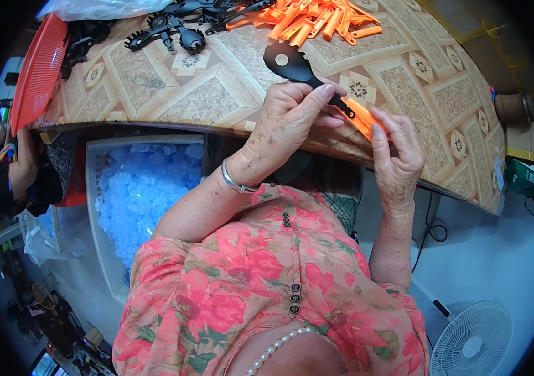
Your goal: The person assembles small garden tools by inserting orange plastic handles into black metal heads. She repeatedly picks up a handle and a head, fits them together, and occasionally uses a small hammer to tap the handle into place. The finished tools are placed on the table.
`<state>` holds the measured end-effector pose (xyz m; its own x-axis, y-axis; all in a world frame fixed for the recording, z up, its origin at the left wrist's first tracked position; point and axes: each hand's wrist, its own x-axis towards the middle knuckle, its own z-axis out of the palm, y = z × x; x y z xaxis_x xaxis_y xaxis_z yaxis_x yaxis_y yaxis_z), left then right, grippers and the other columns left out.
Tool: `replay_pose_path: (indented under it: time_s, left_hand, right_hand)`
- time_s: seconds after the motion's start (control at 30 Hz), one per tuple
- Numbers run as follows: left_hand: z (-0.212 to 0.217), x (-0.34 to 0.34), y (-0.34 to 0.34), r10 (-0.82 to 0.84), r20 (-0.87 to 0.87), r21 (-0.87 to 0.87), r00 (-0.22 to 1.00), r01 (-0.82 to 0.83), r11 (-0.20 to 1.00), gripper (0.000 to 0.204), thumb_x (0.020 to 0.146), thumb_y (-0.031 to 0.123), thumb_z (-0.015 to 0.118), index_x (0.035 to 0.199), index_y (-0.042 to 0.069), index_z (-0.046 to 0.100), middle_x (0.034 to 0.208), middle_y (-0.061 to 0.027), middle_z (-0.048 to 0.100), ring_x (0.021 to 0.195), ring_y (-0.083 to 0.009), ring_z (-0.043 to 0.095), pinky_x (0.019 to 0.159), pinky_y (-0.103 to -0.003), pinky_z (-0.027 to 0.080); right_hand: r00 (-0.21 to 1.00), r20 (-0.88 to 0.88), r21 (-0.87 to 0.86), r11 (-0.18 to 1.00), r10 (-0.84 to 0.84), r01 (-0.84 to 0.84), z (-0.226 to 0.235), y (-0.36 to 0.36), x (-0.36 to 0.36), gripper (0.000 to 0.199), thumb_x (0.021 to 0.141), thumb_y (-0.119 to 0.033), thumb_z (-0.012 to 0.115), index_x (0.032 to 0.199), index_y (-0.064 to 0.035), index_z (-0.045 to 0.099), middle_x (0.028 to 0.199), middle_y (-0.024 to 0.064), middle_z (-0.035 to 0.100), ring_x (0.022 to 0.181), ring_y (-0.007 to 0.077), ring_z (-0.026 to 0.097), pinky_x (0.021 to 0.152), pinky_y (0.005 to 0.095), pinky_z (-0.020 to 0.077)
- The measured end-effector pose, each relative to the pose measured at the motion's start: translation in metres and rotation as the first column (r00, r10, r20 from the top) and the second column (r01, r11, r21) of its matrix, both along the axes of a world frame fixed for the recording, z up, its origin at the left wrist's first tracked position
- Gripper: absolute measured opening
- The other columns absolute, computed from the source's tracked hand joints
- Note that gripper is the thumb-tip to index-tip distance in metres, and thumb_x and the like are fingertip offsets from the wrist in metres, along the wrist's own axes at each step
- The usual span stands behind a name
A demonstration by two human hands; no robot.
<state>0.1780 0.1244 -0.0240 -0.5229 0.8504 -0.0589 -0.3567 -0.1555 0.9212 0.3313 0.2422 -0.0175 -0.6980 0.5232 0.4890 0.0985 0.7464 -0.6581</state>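
My left hand [292, 116] pinches the black shaft of a plastic slotted spoon [289, 62], its round black head lying over the patterned table [204, 100]. My right hand [395, 150] grips the spoon's orange handle [359, 119] from the right. Both hands are together at the table's near edge, joined by the one utensil. A silver bangle sits on my left wrist.
A heap of loose orange handles [314, 19] lies at the far side, with several black spoon heads [176, 28] beside it. A red basket [38, 72] leans at the table's left end. A white bin of pale blue pieces [138, 188] stands below; a fan [473, 341] at lower right.
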Motion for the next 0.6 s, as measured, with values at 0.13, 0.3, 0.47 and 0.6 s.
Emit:
replay_pose_path:
  time_s: [0.13,0.3,0.47,0.6]
  left_hand:
    - [0.001,0.002,-0.004,0.02,0.034,-0.001,0.999,-0.02,1.0,0.032,0.097,0.022,0.051,0.108,-0.005,0.062,0.099,-0.0118,0.066,0.08,-0.0138,0.066,0.074,-0.022,0.056]
    - [0.003,0.008,-0.006,0.02,0.07,0.009,0.997,-0.021,1.0,0.032,0.097,0.023,0.051,0.108,-0.005,0.062,0.101,-0.0113,0.065,0.081,-0.0132,0.066,0.075,-0.021,0.055]
    - [0.006,0.013,-0.008,-0.002,0.081,-0.031,0.997,0.005,1.0,0.032,0.097,0.023,0.051,0.108,-0.004,0.063,0.101,-0.0103,0.065,0.081,-0.0118,0.066,0.075,-0.02,0.054]
    - [0.005,0.017,-0.008,0.023,0.095,-0.005,0.995,-0.022,1.0,0.032,0.097,0.023,0.052,0.109,-0.004,0.062,0.102,-0.0106,0.066,0.082,-0.012,0.067,0.074,-0.02,0.054]
  right_hand:
    - [0.995,-0.089,-0.088,0.996,-0.039,0.032,0.007,-0.007,0.002,0.022,0.083,-0.001,0.065,0.105,-0.0025,0.068,0.086,0.0059,0.059,0.074,0.0125,0.056,0.063,0.0241,0.0451]
    - [0.996,-0.091,-0.114,0.993,0.015,-0.025,0.006,-0.012,0.002,0.021,0.082,-0.002,0.068,0.103,-0.0032,0.068,0.085,0.0049,0.059,0.074,0.011,0.056,0.063,0.0237,0.0452]
    - [0.995,-0.067,-0.008,0.997,-0.077,0.077,0.004,-0.019,0.001,0.025,0.078,-0.003,0.071,0.103,-0.0058,0.069,0.083,0.0057,0.06,0.07,0.0134,0.057,0.059,0.0258,0.0462]
    - [0.991,-0.07,0.181,0.976,-0.112,0.123,0.0,-0.018,0.0,0.028,0.075,-0.006,0.075,0.102,-0.0079,0.07,0.081,0.006,0.06,0.067,0.0153,0.058,0.057,0.0269,0.0467]
